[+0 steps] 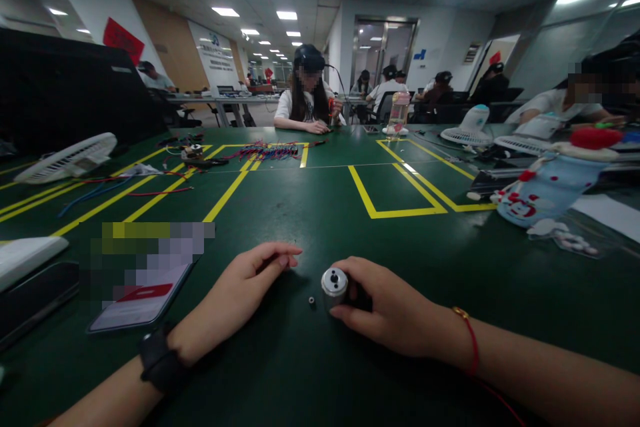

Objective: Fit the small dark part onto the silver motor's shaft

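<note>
A small silver cylindrical motor [335,288] stands upright on the green table, its round end face with dark holes turned up. My right hand [375,300] is closed around its right side, thumb at the front and fingers behind. Just left of the motor lies a tiny metal ring-like part [311,301], apart from both hands. My left hand [260,270] hovers at or just above the tabletop, fingers stretched toward the motor and thumb near them, with nothing visible in it.
A phone [145,287] lies by my left forearm. Loose wires [267,151] and a white fan [70,159] are farther off on the left. At right stand a blue bottle [550,187] and a small plastic bag [570,238]. A person [307,100] sits across the table [295,207].
</note>
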{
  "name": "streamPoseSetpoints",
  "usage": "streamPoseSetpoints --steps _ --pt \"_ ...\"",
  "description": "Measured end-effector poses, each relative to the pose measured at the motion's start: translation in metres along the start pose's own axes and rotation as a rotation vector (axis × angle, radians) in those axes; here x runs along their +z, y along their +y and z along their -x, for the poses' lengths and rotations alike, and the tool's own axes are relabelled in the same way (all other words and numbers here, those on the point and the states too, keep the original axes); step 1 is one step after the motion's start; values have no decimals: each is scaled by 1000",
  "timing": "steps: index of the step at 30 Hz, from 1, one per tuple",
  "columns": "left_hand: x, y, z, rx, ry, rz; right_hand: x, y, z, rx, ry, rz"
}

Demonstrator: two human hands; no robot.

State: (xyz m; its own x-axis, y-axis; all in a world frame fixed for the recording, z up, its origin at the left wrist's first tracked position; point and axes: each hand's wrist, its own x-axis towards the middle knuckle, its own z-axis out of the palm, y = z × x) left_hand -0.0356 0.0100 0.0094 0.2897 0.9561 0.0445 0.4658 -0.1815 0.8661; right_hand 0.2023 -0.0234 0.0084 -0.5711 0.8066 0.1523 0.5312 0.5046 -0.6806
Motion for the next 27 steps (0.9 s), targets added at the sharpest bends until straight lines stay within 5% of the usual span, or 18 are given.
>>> streamPoseSetpoints --steps 6,27 --pt "-2 -6 -3 -28 22 114 0 0 -1 16 -7 1" --pt "-1 -3 3 175 -193 -209 1 2 0 11 -2 7"
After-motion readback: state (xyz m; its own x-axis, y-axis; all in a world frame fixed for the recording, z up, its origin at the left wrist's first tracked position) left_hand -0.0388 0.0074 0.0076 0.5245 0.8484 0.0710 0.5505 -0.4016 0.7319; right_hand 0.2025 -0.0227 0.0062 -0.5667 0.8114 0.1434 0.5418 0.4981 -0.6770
